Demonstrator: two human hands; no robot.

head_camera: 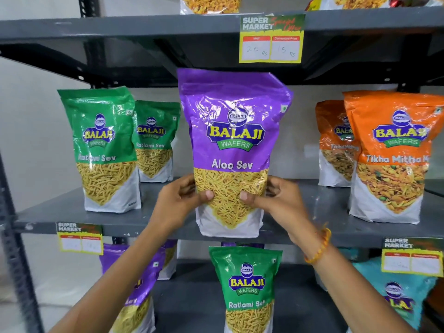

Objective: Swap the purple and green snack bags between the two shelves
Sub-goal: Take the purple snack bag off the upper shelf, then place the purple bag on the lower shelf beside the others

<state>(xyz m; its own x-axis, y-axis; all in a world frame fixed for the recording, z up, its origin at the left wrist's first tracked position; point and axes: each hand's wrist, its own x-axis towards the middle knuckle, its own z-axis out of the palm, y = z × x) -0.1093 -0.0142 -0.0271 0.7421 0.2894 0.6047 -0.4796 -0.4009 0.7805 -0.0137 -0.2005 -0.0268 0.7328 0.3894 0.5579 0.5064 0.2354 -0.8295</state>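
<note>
A purple Aloo Sev bag [233, 131] stands upright at the front edge of the middle shelf [60, 212]. My left hand [177, 200] grips its lower left side and my right hand [276, 198] its lower right, thumbs on the front. Two green Ratlami Sev bags [103, 145] [156, 138] stand to its left on the same shelf. On the lower shelf a green bag [247, 284] stands in the middle. A purple bag [134, 284] stands left of it, partly behind my left forearm, and another purple bag shows behind that.
Two orange Tikha Mitha bags [394, 152] [336, 143] stand at the right of the middle shelf. A teal bag [396, 292] sits at the lower right. Price tags [271, 39] hang from the shelf edges. The rack's dark upright [14, 236] runs down the left.
</note>
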